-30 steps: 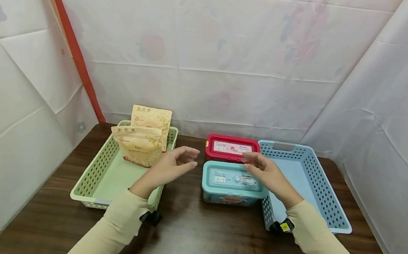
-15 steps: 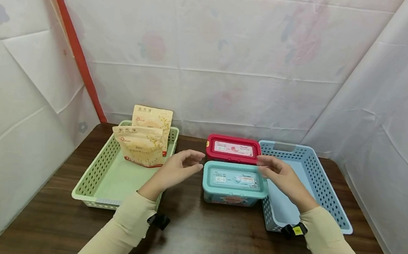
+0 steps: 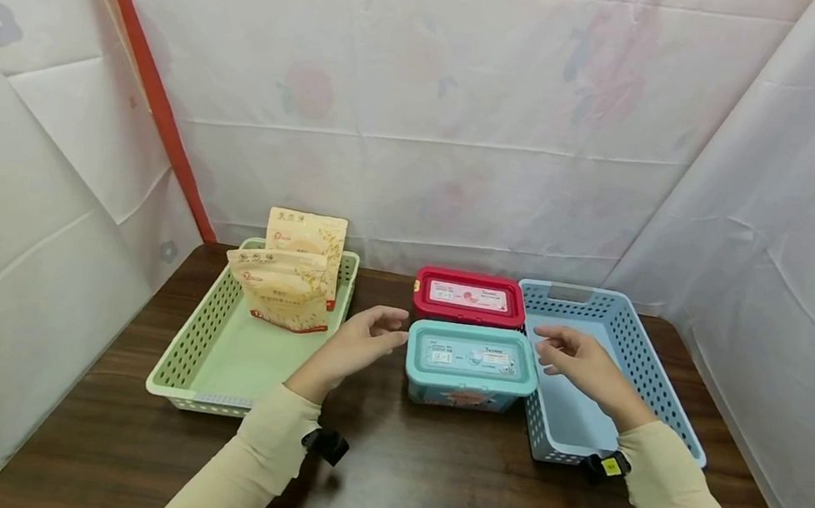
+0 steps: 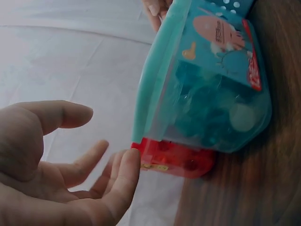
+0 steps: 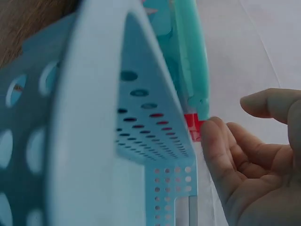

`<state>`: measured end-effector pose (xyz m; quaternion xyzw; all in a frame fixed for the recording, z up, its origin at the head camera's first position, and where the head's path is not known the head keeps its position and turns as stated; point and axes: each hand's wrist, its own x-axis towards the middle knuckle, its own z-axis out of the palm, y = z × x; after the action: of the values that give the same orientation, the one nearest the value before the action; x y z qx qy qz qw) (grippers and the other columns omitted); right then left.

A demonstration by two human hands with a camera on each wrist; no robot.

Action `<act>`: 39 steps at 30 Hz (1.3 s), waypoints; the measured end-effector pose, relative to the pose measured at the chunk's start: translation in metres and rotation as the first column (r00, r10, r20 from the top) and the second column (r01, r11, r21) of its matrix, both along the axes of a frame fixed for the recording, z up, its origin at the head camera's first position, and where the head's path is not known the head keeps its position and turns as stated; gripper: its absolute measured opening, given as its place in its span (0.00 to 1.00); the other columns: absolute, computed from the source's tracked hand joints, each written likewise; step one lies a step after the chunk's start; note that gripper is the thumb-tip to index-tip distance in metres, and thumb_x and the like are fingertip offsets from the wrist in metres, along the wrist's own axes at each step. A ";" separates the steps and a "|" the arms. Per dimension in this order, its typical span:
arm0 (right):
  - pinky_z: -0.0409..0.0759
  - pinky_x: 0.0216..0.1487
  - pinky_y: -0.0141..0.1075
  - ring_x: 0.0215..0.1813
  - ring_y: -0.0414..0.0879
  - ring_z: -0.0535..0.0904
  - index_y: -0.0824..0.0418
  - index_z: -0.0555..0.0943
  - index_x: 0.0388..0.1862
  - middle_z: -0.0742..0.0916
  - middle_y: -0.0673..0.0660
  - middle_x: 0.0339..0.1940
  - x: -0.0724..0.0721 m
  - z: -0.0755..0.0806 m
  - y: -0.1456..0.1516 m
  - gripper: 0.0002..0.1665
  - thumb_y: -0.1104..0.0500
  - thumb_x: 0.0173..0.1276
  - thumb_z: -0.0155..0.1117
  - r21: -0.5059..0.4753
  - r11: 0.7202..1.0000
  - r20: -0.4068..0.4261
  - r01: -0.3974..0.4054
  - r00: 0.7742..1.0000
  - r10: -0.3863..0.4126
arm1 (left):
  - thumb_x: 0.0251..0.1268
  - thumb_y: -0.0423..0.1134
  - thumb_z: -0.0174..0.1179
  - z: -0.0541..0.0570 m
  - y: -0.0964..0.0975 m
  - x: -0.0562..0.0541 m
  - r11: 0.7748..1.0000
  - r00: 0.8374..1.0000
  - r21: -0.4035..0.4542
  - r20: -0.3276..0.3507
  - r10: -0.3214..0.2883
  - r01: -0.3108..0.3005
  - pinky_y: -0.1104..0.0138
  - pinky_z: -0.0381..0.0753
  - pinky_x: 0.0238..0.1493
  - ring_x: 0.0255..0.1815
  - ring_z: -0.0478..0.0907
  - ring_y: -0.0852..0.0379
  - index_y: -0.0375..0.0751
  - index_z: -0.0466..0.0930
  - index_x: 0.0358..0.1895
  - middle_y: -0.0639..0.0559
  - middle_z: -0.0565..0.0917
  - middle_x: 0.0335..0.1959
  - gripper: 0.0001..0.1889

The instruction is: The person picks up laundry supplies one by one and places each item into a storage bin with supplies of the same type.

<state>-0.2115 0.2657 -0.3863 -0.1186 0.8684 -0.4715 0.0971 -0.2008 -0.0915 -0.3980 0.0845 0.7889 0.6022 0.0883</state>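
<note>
A teal lidded plastic box stands on the table between my hands, its lid on. Right behind it is a similar red lidded box. My left hand hovers at the teal box's left side with fingers loosely curved and holds nothing. On the other side, my right hand is over the blue basket's near-box edge, thumb and fingers apart, with nothing between them. In the left wrist view, the teal box shows rounded contents through its clear wall. The right wrist view puts my fingertips close to the teal lid.
A light blue perforated basket stands right against the boxes. To the left, a green basket holds two yellow pouches standing upright at its back. White cloth hangs behind and beside the dark wooden table.
My right hand has moved right, from over the teal lid to beyond its right side. My left hand has shifted slightly right, toward the box. The boxes and baskets stay in place.
</note>
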 end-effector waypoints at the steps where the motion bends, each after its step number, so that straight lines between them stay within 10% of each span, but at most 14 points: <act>1: 0.84 0.48 0.42 0.52 0.57 0.81 0.72 0.67 0.72 0.81 0.68 0.58 0.001 0.000 0.000 0.32 0.54 0.79 0.58 0.006 1.000 0.016 -0.002 1.000 0.002 | 0.71 0.38 0.62 -0.001 0.001 0.000 1.000 1.000 0.023 0.020 -0.002 0.001 0.50 0.81 0.55 0.54 0.78 0.47 0.36 0.74 0.66 0.37 0.76 0.59 0.23; 14: 0.84 0.50 0.47 0.48 0.53 0.84 0.73 0.66 0.72 0.83 0.66 0.56 0.000 0.000 0.000 0.35 0.50 0.77 0.60 0.027 0.999 0.108 -0.022 0.994 0.019 | 0.71 0.36 0.62 -0.011 0.008 -0.002 0.996 0.989 0.091 0.148 -0.016 0.003 0.54 0.83 0.53 0.52 0.79 0.47 0.31 0.68 0.69 0.38 0.75 0.56 0.27; 39: 0.83 0.50 0.52 0.41 0.49 0.84 0.74 0.69 0.70 0.86 0.60 0.45 -0.005 -0.003 -0.006 0.34 0.54 0.74 0.64 0.056 0.998 0.115 -0.025 0.993 0.018 | 0.69 0.30 0.63 -0.013 0.016 0.000 0.994 0.992 0.096 0.112 -0.053 0.043 0.54 0.85 0.48 0.49 0.78 0.48 0.31 0.65 0.71 0.37 0.76 0.55 0.29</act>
<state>-0.2167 0.2601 -0.3889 -0.0977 0.8732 -0.4516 0.1553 -0.2009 -0.0759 -0.4112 0.0729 0.7513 0.6399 0.1437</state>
